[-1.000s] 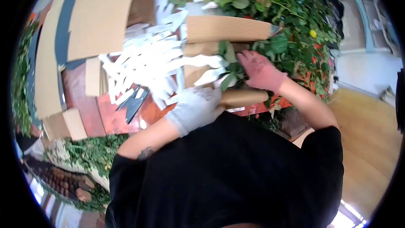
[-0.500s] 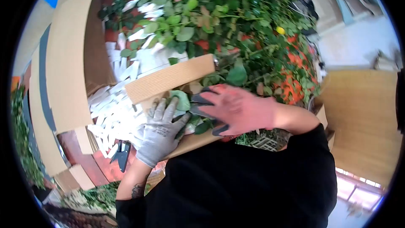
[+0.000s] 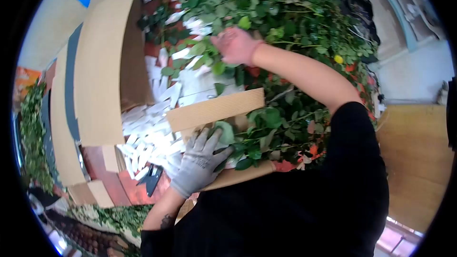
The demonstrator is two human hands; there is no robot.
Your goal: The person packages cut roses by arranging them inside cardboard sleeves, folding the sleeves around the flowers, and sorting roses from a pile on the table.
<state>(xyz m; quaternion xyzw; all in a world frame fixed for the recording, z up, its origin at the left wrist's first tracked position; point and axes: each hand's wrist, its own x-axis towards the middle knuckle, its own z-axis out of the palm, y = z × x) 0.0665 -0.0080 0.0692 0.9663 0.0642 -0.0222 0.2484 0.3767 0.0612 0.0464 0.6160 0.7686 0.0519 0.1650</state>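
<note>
My left hand (image 3: 197,164), in a grey glove, lies with fingers spread over leafy cut stems (image 3: 259,145) and the lower part of a corrugated cardboard wrap (image 3: 216,109). A round green leaf (image 3: 225,132) shows just beyond its fingertips. My right hand (image 3: 236,46), in a pink glove, is stretched forward over the big heap of leafy stems (image 3: 295,14), beside white-sheathed stem ends (image 3: 182,53). Its fingers are turned away and blurred, so what they touch is hidden. A dark clip-like tool (image 3: 151,180) rests left of my left wrist.
An open cardboard box (image 3: 102,71) stands on the left. White strips or sleeves (image 3: 150,135) are piled between it and the wrap. At the far right are a wooden board (image 3: 414,152) and a pale chair-like frame (image 3: 397,14). More greenery (image 3: 35,138) lies beyond the box.
My right hand has left the stems beside my left hand and reached forward to the heap. My left hand stays on the wrap. The whole view has shifted slightly.
</note>
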